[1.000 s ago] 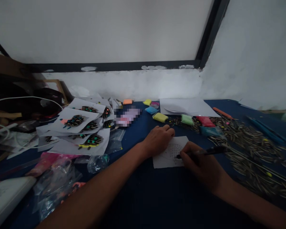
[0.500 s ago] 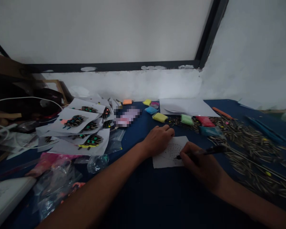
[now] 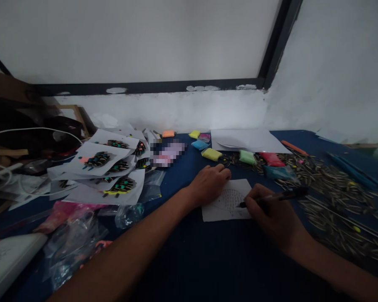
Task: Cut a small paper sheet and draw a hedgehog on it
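A small white sheet of paper lies on the blue tabletop, bearing a rounded drawing filled with rows of small marks. My left hand rests on its upper left part, fingers curled and pressed down, their tips mostly hidden. In my right hand a black pen is pinched between thumb and fingers. The pen's tip meets the paper at the right side of the drawing.
Sunflower seeds spread over the right side, with a blue pen-like tool among them. Coloured clay packets and white paper sheets lie behind. At left are seed-decorated papers, plastic bags and a white box.
My right hand has shifted slightly right with the pen, and more of the drawing's right side shows. My left hand has stayed in place.
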`<control>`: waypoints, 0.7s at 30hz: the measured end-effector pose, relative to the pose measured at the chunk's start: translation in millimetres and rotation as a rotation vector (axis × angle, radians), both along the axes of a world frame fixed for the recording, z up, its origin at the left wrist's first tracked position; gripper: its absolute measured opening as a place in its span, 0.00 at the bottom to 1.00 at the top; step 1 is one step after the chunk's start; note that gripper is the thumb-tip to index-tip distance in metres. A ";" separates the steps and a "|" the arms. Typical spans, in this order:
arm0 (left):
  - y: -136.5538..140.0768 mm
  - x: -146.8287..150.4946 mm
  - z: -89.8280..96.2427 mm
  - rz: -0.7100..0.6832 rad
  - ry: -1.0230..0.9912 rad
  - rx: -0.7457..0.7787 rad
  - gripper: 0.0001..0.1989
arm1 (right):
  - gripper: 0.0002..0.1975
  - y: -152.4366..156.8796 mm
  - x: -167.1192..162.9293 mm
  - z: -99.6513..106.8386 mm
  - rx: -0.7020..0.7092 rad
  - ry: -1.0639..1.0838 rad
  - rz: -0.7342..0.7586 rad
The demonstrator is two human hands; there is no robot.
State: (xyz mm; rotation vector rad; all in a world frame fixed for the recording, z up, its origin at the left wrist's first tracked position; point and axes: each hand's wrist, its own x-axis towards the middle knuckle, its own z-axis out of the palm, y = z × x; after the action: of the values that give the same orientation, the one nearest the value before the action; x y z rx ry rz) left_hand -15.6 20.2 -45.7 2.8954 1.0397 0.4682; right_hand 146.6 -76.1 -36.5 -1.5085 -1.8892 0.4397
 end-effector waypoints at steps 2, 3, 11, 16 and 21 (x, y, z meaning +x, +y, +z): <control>0.1 -0.3 0.2 -0.002 -0.008 0.001 0.10 | 0.10 0.2 0.9 -0.6 -0.003 -0.015 -0.030; 0.0 -0.4 0.3 -0.003 -0.008 0.001 0.10 | 0.09 0.3 1.2 -0.8 -0.011 -0.019 -0.038; -0.1 0.2 -0.5 0.002 -0.008 0.003 0.10 | 0.10 1.2 3.0 -2.7 -0.022 -0.046 -0.037; 0.3 0.1 -1.4 -0.003 -0.017 0.005 0.11 | 0.10 2.1 3.6 -5.3 0.011 -0.073 -0.017; 0.7 0.3 -2.2 -0.002 -0.026 0.007 0.10 | 0.09 2.3 2.8 -3.6 0.020 -0.076 -0.006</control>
State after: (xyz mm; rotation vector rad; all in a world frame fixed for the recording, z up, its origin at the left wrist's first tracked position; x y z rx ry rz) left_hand -15.3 20.8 -47.9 2.8876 1.0338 0.5091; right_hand 149.4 -73.8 -40.2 -1.5379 -1.9411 0.3643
